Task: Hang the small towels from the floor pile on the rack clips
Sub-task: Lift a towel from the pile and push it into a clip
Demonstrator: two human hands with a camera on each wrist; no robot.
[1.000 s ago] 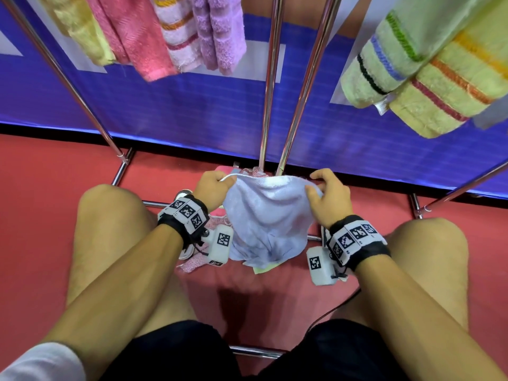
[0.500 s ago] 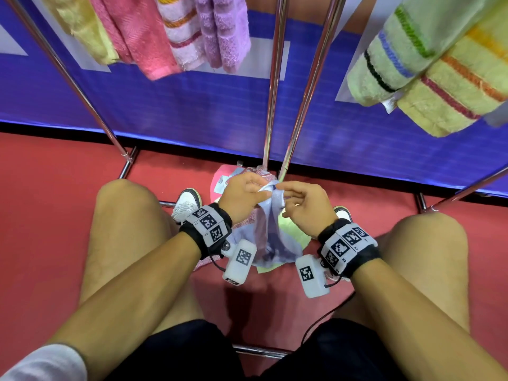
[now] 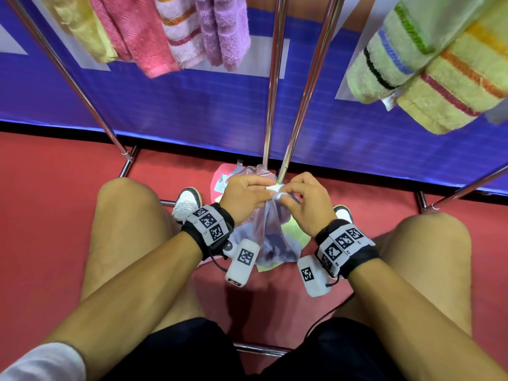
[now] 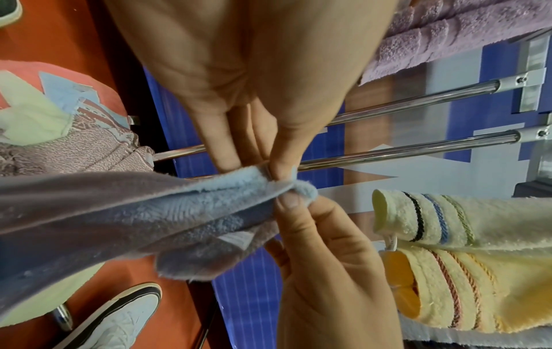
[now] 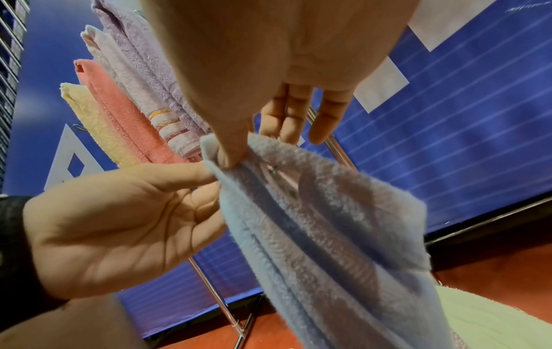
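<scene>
A light blue small towel (image 3: 270,239) hangs bunched between my knees, its top corners gathered together. My left hand (image 3: 267,189) pinches the gathered edge between thumb and fingers, and my right hand (image 3: 284,197) pinches the same edge right beside it. The left wrist view shows both thumbs (image 4: 276,173) meeting on the blue towel (image 4: 119,212). From the right wrist, my right thumb (image 5: 228,153) presses the blue towel (image 5: 313,224) at its top corner. The floor pile (image 3: 224,178) of pink, blue and green cloths lies under the hands. No rack clips show clearly.
Two chrome rack poles (image 3: 270,105) rise just behind the hands. Towels hang on the rack above: a yellow, pink, striped and purple group (image 3: 170,31) at top left, green and yellow striped ones (image 3: 428,67) at top right. A blue banner (image 3: 192,105) backs the red floor.
My hands have come together from wide apart. The blue towel, spread flat before, is now folded with its top corners pinched at one spot.
</scene>
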